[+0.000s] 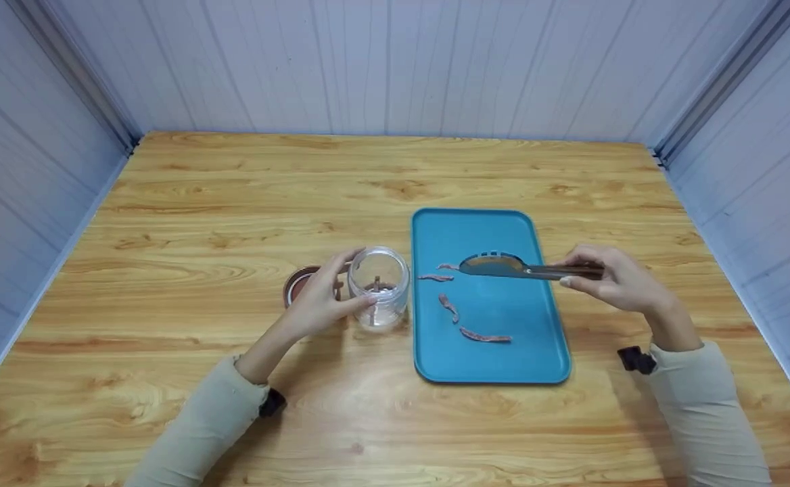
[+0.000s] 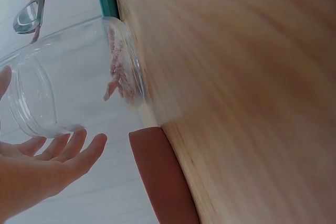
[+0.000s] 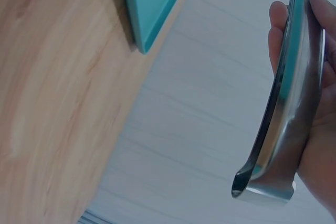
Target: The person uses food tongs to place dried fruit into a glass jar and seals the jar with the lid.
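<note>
My left hand (image 1: 320, 297) holds a clear jar (image 1: 379, 314) around its upper part, thumb on the near side and fingers at the far side. Several reddish meat strips (image 2: 119, 69) lie at the jar's bottom. In my right hand (image 1: 611, 277) are metal tongs (image 1: 496, 265), gripped by the handle and held level over the blue tray (image 1: 503, 230). One strip (image 1: 448, 266) shows right at the tongs' tip. Further strips lie apart on the tray, among them a curved strip (image 1: 448, 308) and a longer strip (image 1: 486, 336) nearer the front.
A reddish-brown lid (image 1: 295, 284) lies on the wooden table (image 1: 233, 203) left of the jar, partly hidden by my left hand. The tray's left rim stands close beside the jar. Pale panel walls (image 1: 354, 67) enclose the table at the back and sides.
</note>
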Action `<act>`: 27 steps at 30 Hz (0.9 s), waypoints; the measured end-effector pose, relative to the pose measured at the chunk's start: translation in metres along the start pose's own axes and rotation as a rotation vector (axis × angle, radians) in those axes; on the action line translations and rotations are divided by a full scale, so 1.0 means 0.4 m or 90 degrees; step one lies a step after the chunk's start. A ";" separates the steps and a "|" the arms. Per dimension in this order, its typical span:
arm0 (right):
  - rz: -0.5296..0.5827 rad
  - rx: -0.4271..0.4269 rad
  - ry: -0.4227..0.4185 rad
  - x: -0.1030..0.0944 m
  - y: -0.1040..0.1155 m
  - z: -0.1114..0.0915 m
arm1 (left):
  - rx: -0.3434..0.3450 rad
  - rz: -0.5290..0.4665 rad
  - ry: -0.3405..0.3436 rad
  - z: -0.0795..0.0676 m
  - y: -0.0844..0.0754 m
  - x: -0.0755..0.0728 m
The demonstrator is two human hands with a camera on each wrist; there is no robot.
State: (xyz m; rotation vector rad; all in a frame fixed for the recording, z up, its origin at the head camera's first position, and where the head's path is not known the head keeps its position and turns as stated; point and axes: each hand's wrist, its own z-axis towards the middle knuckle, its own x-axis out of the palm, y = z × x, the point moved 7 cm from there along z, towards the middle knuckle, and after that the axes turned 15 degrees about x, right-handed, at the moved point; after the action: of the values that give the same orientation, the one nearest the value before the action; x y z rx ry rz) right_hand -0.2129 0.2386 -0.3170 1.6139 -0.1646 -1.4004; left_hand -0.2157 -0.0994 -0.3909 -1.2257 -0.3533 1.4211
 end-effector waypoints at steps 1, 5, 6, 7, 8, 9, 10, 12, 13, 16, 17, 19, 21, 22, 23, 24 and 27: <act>-0.003 0.001 0.002 0.001 0.005 0.005 | 0.000 -0.002 -0.001 0.000 0.001 0.000; -0.018 -0.004 0.004 0.008 0.026 0.025 | -0.003 -0.008 -0.001 0.001 -0.004 0.000; -0.024 -0.009 0.001 0.011 0.032 0.029 | -0.004 -0.010 -0.001 0.001 -0.009 -0.001; -0.028 -0.013 -0.001 0.014 0.038 0.033 | -0.005 -0.010 0.001 0.002 -0.022 -0.002; -0.030 -0.017 -0.003 0.016 0.044 0.037 | -0.006 -0.010 0.003 0.003 -0.036 -0.004; -0.033 -0.022 -0.007 0.019 0.049 0.041 | -0.007 -0.009 0.005 0.003 -0.048 -0.006; -0.031 -0.024 -0.008 0.022 0.052 0.046 | -0.008 -0.009 0.006 0.004 -0.061 -0.008; -0.023 -0.033 -0.009 0.028 0.057 0.054 | -0.004 -0.006 0.008 0.005 -0.085 -0.011; -0.018 -0.036 -0.009 0.031 0.060 0.057 | -0.002 -0.004 0.010 0.006 -0.094 -0.012; -0.011 -0.055 -0.009 0.042 0.069 0.069 | 0.000 -0.011 0.009 0.005 -0.094 -0.012; -0.012 -0.059 -0.008 0.046 0.074 0.073 | 0.000 -0.012 0.007 0.004 -0.090 -0.012; -0.022 -0.064 -0.012 0.054 0.085 0.080 | 0.005 -0.011 0.004 0.002 -0.069 -0.009; -0.031 -0.066 -0.014 0.062 0.094 0.088 | 0.011 -0.010 0.001 -0.001 -0.043 -0.006; -0.035 -0.063 -0.014 0.066 0.099 0.092 | 0.014 -0.008 0.000 -0.002 -0.030 -0.004; -0.040 -0.067 -0.017 0.070 0.105 0.095 | 0.016 -0.005 -0.001 -0.003 -0.018 -0.003; -0.044 -0.070 -0.020 0.074 0.110 0.099 | 0.020 -0.003 -0.002 -0.003 -0.010 -0.002; -0.045 -0.078 -0.023 0.084 0.122 0.110 | 0.018 -0.010 -0.001 -0.003 -0.004 -0.001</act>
State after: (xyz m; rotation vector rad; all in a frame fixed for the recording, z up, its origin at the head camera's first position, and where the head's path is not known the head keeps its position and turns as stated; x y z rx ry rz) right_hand -0.2154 0.1668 -0.3007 1.5073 -0.0417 -1.4652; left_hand -0.2139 -0.0996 -0.3898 -1.1965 -0.3412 1.4095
